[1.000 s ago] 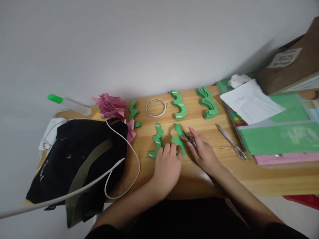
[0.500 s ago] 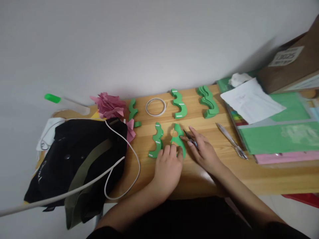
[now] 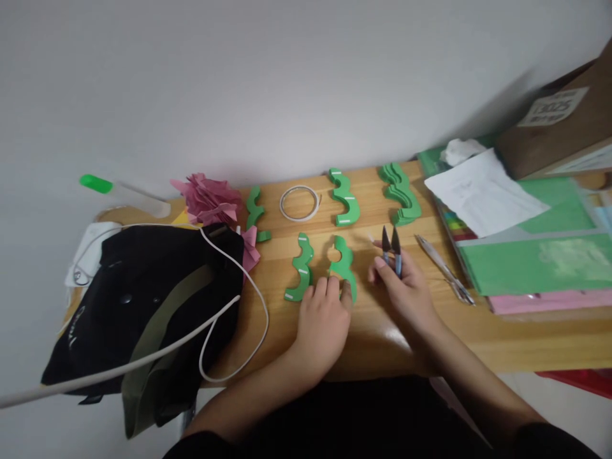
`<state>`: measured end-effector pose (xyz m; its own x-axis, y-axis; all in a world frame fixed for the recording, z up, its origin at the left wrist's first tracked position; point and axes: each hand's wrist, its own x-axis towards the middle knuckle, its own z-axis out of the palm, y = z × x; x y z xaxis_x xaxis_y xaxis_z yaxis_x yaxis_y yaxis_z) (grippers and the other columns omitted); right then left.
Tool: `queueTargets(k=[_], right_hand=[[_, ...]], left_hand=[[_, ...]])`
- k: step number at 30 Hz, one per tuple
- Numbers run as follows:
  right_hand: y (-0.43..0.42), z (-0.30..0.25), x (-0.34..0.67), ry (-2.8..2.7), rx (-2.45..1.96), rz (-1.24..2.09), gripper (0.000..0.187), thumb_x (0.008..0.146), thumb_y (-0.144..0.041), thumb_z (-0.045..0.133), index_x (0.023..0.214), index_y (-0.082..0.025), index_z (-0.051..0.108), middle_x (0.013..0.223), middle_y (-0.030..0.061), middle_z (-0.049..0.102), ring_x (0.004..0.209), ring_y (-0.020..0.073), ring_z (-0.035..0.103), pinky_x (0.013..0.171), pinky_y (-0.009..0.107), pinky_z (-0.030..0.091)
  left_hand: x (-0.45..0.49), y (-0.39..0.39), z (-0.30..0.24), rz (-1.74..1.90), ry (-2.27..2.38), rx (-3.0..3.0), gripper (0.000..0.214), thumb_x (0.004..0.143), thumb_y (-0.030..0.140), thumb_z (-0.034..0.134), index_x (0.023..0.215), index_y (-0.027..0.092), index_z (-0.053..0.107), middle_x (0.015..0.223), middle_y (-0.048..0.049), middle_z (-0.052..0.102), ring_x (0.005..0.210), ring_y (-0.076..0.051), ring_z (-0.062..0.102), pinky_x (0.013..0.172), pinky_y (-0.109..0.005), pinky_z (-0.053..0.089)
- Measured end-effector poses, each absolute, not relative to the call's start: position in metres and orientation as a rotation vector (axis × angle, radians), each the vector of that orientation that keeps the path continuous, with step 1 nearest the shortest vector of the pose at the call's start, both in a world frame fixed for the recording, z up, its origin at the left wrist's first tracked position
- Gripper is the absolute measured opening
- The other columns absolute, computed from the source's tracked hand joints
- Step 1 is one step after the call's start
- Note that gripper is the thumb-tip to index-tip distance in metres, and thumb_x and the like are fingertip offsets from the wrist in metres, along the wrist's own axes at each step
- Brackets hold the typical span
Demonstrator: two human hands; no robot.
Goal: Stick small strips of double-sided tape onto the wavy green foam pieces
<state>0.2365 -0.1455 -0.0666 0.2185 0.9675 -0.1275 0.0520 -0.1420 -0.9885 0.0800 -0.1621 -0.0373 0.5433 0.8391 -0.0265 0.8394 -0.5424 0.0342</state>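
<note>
My left hand (image 3: 324, 319) presses its curled fingertips and thumb on the lower end of a green wavy cutout (image 3: 343, 255), holding it against the table. Thread snips (image 3: 392, 245) with dark blades and blue handles are in my right hand (image 3: 406, 290), points up and blades apart. A tiny white bit (image 3: 370, 238) shows at a fingertip of that hand; I cannot tell what it is. Left of my left hand lies a green wavy piece with white strips (image 3: 302, 264). Behind lie another striped green piece (image 3: 343, 197) and a stack of green wavy pieces (image 3: 399, 194).
A roll of narrow white tape (image 3: 299, 204) lies at the back, beside pink paper flowers (image 3: 210, 201). A black bag (image 3: 162, 319) and white cable (image 3: 261, 299) occupy the left. On the right are a pen (image 3: 437, 261), green packets (image 3: 535, 264), white paper (image 3: 485, 194) and a cardboard box (image 3: 564, 134).
My right hand has drawn away to the right from the green cutout, and the snips in it now point up. My left hand has stayed in place on the cutout.
</note>
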Motion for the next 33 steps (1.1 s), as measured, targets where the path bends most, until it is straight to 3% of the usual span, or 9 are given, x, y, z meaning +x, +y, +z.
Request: queueTargets(k=[2, 4, 10, 14, 20, 33], right_hand=[[-0.140, -0.061, 0.233, -0.740, -1.444, 1.231, 0.027, 0.078, -0.043, 0.068, 0.087, -0.019, 0.060, 0.046, -0.0093, 0.044, 0.038, 0.0088, 0.040, 0.037, 0.021, 0.035], [-0.134, -0.055, 0.230, -0.555, -1.470, 1.316, 0.031, 0.068, -0.043, 0.075, 0.072, -0.018, 0.057, 0.041, -0.0114, 0.036, 0.033, 0.0056, 0.030, 0.031, 0.019, 0.025], [-0.126, -0.051, 0.216, -0.450, -1.630, 1.407, 0.030, 0.058, -0.038, 0.076, 0.059, -0.018, 0.054, 0.035, -0.0121, 0.032, 0.029, 0.0038, 0.025, 0.028, 0.019, 0.017], [-0.129, -0.057, 0.213, -0.607, -1.698, 1.386, 0.028, 0.062, -0.042, 0.071, 0.060, -0.019, 0.054, 0.034, -0.0110, 0.033, 0.030, 0.0056, 0.026, 0.032, 0.022, 0.019], [-0.125, -0.064, 0.218, -0.993, -1.823, 1.253, 0.026, 0.070, -0.043, 0.060, 0.059, -0.021, 0.053, 0.044, -0.0061, 0.041, 0.044, 0.0113, 0.041, 0.045, 0.025, 0.031], [-0.121, -0.060, 0.217, -1.341, -2.016, 1.000, 0.023, 0.074, -0.038, 0.049, 0.058, -0.021, 0.049, 0.052, -0.0006, 0.050, 0.051, 0.0146, 0.046, 0.053, 0.028, 0.034]], left_hand=[[0.080, -0.162, -0.037, -0.026, 1.478, 2.718, 0.026, 0.085, 0.018, 0.063, 0.112, 0.016, 0.066, 0.090, -0.0078, 0.061, 0.083, -0.023, 0.058, 0.065, -0.034, 0.048], [0.080, -0.162, -0.037, -0.034, 1.479, 2.716, 0.027, 0.086, 0.018, 0.062, 0.112, 0.015, 0.066, 0.090, -0.0079, 0.061, 0.083, -0.023, 0.057, 0.065, -0.034, 0.048], [0.081, -0.160, -0.035, -0.068, 1.474, 2.693, 0.025, 0.088, 0.018, 0.059, 0.111, 0.016, 0.067, 0.087, -0.0075, 0.060, 0.081, -0.022, 0.058, 0.064, -0.034, 0.047], [0.081, -0.159, -0.032, -0.135, 1.488, 2.627, 0.025, 0.091, 0.018, 0.054, 0.113, 0.017, 0.066, 0.088, -0.0071, 0.060, 0.084, -0.022, 0.058, 0.065, -0.034, 0.046], [0.082, -0.158, -0.031, -0.160, 1.469, 2.603, 0.025, 0.091, 0.020, 0.055, 0.113, 0.018, 0.067, 0.088, -0.0074, 0.060, 0.085, -0.023, 0.058, 0.066, -0.034, 0.047], [0.082, -0.158, -0.032, -0.111, 1.475, 2.589, 0.023, 0.091, 0.018, 0.054, 0.110, 0.017, 0.069, 0.088, -0.0073, 0.061, 0.084, -0.022, 0.058, 0.065, -0.034, 0.047]])
